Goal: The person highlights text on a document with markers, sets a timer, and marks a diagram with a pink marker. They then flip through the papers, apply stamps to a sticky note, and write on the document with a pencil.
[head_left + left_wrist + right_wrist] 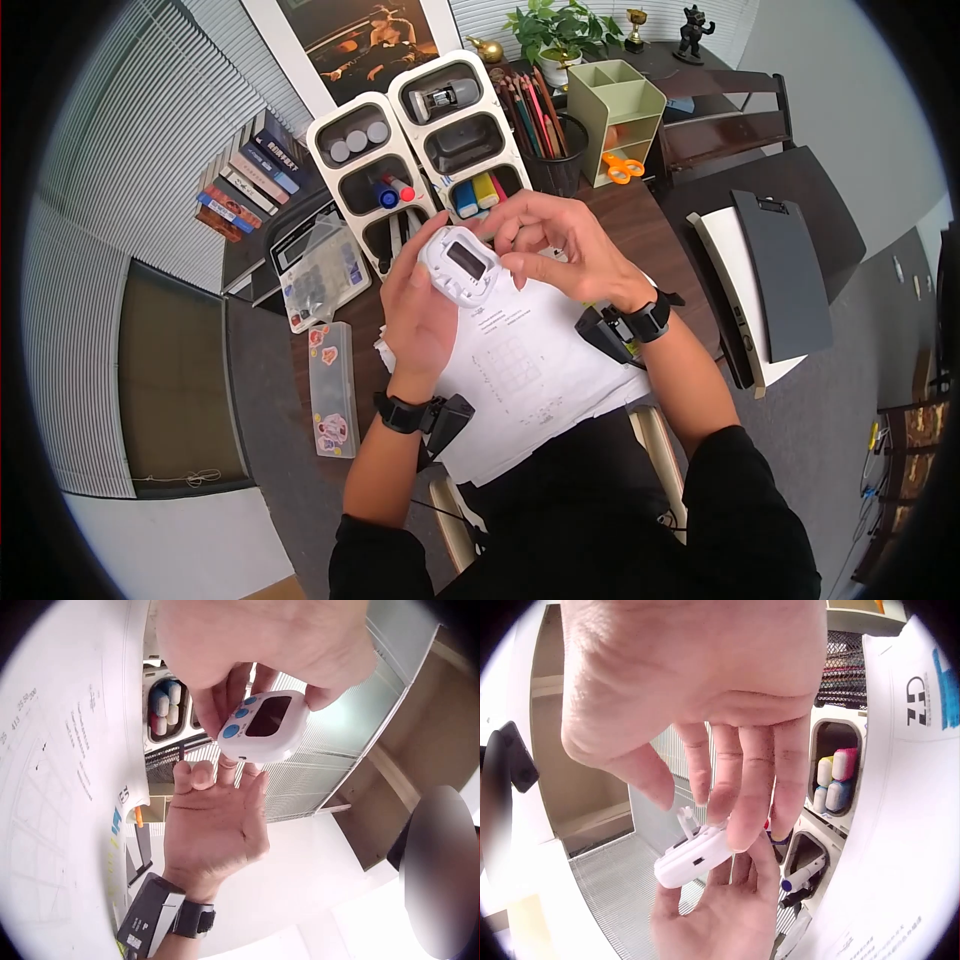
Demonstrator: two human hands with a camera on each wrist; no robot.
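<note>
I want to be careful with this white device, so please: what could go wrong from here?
The left hand grips the white device above the papers, so it might slip and fall. The small white piece sticking out of it could bend if the right hand, close beside, pushes it. Fingers could press the blue buttons by accident.

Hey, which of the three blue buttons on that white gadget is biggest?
The blue button at the lower end of the row in the left wrist view; the other two on the white gadget are smaller.
</note>
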